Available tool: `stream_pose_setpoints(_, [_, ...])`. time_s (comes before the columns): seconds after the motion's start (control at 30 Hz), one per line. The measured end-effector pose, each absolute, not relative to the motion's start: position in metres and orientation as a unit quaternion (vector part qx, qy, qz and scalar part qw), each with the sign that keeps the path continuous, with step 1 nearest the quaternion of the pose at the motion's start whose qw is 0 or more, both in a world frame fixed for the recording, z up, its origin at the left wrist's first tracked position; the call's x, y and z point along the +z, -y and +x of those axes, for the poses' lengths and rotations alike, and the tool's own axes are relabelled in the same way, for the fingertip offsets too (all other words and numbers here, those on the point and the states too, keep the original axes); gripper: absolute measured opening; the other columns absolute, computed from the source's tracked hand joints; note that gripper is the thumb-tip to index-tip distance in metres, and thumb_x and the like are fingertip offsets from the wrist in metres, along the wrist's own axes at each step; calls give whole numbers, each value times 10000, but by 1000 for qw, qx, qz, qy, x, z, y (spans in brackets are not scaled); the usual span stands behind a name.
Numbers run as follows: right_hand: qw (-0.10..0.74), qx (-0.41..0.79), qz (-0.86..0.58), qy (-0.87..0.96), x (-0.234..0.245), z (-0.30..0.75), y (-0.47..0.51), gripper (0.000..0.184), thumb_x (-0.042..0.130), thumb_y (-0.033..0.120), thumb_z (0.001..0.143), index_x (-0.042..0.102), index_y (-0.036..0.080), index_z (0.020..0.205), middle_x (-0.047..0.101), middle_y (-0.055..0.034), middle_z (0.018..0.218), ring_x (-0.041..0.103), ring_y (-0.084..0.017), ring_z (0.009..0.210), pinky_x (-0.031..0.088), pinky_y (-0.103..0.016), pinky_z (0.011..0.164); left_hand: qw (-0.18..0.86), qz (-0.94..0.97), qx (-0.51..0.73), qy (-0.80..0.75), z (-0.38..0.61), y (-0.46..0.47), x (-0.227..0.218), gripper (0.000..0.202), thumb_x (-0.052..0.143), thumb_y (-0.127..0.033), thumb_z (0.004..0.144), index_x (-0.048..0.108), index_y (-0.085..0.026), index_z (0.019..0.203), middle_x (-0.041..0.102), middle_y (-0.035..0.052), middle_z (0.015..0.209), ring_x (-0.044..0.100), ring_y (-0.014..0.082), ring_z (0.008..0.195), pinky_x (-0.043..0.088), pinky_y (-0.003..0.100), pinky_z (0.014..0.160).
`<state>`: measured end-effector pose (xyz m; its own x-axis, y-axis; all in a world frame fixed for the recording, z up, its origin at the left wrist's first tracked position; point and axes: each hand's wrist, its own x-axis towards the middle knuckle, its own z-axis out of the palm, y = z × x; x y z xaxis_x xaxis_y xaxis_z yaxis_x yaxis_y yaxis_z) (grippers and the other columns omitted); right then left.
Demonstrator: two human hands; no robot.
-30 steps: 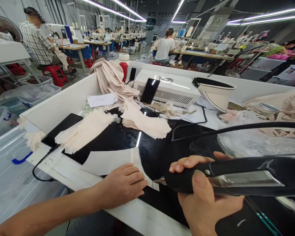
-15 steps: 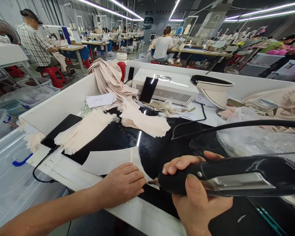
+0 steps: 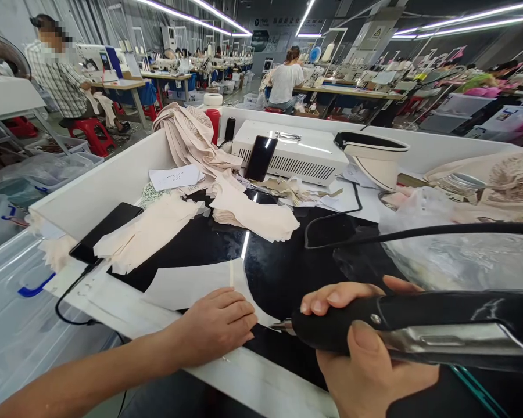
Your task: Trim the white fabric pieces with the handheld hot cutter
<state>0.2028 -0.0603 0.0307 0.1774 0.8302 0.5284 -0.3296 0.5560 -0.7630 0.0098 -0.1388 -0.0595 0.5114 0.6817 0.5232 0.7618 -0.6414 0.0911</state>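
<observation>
My left hand (image 3: pixel 220 325) lies over the right part of a pale, curved fabric piece (image 3: pixel 187 284), pressing it to the black work surface with fingers flat and side by side. A narrow cream strip (image 3: pixel 232 271) runs across the piece near its right end. In my right hand (image 3: pixel 361 354) is a black corded hand tool (image 3: pixel 444 325) with a silver metal strip along its side. Its thin metal tip (image 3: pixel 283 327) is at the lower right corner of the fabric; I cannot tell whether it touches. My right fingers and thumb are wrapped around the tool's front end.
Stacked cream fabric pieces (image 3: pixel 255 212) and another pile (image 3: pixel 148 232) lie beyond. A phone (image 3: pixel 261 158) leans on a white vented box (image 3: pixel 294 152). The black cord (image 3: pixel 418 232) crosses at right above plastic wrapping (image 3: pixel 453 249). A tablet-like black slab (image 3: pixel 107 232) lies left.
My right hand has shifted right and slightly down with the tool, and the tip has moved right along the fabric's corner. My left hand has stayed on the fabric.
</observation>
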Motion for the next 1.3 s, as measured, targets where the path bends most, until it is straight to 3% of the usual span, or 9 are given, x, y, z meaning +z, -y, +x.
stream_pose_setpoints(0.17, [713, 402, -257, 514, 28, 203, 61, 470, 1041, 443, 957, 744, 325, 1301, 731, 65, 816, 704, -205, 591, 629, -347, 518, 52, -862, -288, 413, 10, 139, -60, 181, 658, -262, 1294, 789, -143, 1334, 903, 95, 1243, 869, 228, 1163, 714, 388, 1199])
stream_pose_setpoints(0.43, [708, 387, -260, 531, 22, 216, 45, 458, 1042, 442, 967, 758, 340, 1312, 759, 54, 859, 733, -195, 621, 681, -354, 573, 10, -848, -284, 447, -19, 133, -41, 287, 519, -233, 1328, 780, -182, 1436, 894, 117, 1387, 866, 240, 1341, 720, 385, 1228])
stream_pose_setpoints(0.67, [736, 344, -275, 514, 17, 216, 12, 458, 1038, 424, 963, 737, 334, 1297, 776, 60, 855, 723, -181, 599, 676, -351, 586, 4, -865, -220, 451, -39, 131, -34, 280, 548, -56, 1227, 790, -173, 1304, 868, 112, 1268, 849, 251, 1113, 740, 379, 1029])
stream_pose_setpoints(0.8, [741, 352, -274, 501, 19, 210, 5, 483, 1044, 437, 941, 723, 331, 1285, 777, 58, 866, 720, -176, 602, 675, -341, 578, -63, -850, -137, 504, -32, 131, -17, 194, 648, -131, 1216, 796, -208, 1117, 836, 64, 1168, 832, 239, 999, 693, 347, 896])
stream_pose_setpoints(0.93, [738, 362, -266, 504, 20, 204, 8, 402, 1015, 433, 961, 726, 315, 1214, 779, 53, 864, 718, -165, 599, 667, -316, 567, -161, -827, -45, 536, -32, 111, 8, 276, 669, -186, 1230, 809, -225, 995, 822, 15, 1042, 834, 209, 894, 636, 308, 813])
stream_pose_setpoints(1.0, [735, 365, -260, 509, 20, 200, 10, 375, 1000, 402, 959, 709, 315, 1179, 786, 57, 864, 719, -159, 595, 672, -306, 569, -167, -824, -38, 540, -34, 95, 15, 223, 678, -195, 1236, 841, -229, 1088, 839, 20, 1063, 854, 225, 946, 653, 313, 858])
stream_pose_setpoints(1.1, [728, 371, -257, 516, 20, 197, 11, 353, 977, 378, 953, 677, 314, 1126, 789, 62, 857, 723, -154, 593, 689, -304, 587, -139, -854, -81, 494, -36, 67, 17, 112, 782, -192, 1200, 821, -227, 1298, 873, 65, 1281, 867, 272, 1214, 697, 372, 1077])
stream_pose_setpoints(1.2, [717, 376, -271, 521, 17, 195, 10, 333, 970, 400, 947, 683, 304, 1084, 795, 57, 877, 743, -157, 623, 706, -312, 624, -149, -899, -111, 397, -37, 43, 12, 288, 934, -208, 1118, 776, -226, 1358, 848, 120, 1520, 780, 312, 1527, 636, 489, 1327])
stream_pose_setpoints(1.3, [708, 369, -292, 527, 13, 193, 8, 304, 959, 424, 942, 721, 296, 1080, 795, 46, 916, 753, -163, 683, 702, -319, 663, -184, -911, -91, 358, -37, 27, 7, 400, 1004, -292, 1074, 764, -236, 1391, 837, 137, 1572, 642, 348, 1720, 542, 597, 1434])
